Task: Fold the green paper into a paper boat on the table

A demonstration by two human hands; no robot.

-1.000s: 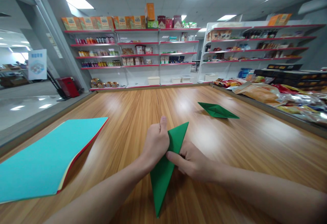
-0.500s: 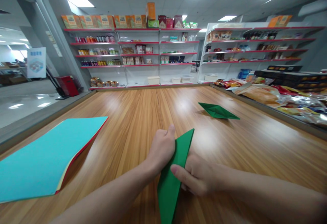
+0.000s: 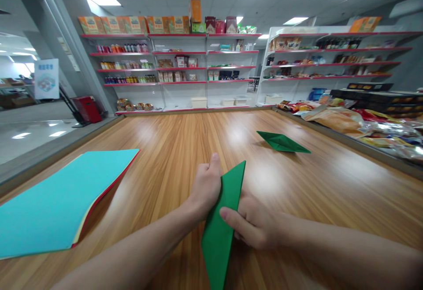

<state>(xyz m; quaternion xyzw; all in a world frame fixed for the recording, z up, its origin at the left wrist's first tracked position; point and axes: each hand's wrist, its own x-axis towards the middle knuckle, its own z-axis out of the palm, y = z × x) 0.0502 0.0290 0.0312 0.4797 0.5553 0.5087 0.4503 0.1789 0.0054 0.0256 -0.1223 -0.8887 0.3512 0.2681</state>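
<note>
A piece of folded green paper stands tilted between my hands, long and pointed at its top end. My right hand grips it from the right, with the thumb flat on the near face and the fingers behind. On the left edge of the paper lies my left hand, closed, its thumb pointing up and its fingertips hidden by the paper. Farther off to the right, a green folded paper boat with two pointed ends rests on the wooden table.
A stack of coloured paper, turquoise on top with red and cream edges below, lies at the left. Packaged snacks are heaped beyond the table's right edge. Stocked shelves stand behind the table.
Both hands and the folded green paper have shifted slightly left and up in the view. My left thumb points more upright. The paper boat and the paper stack stay in place.
</note>
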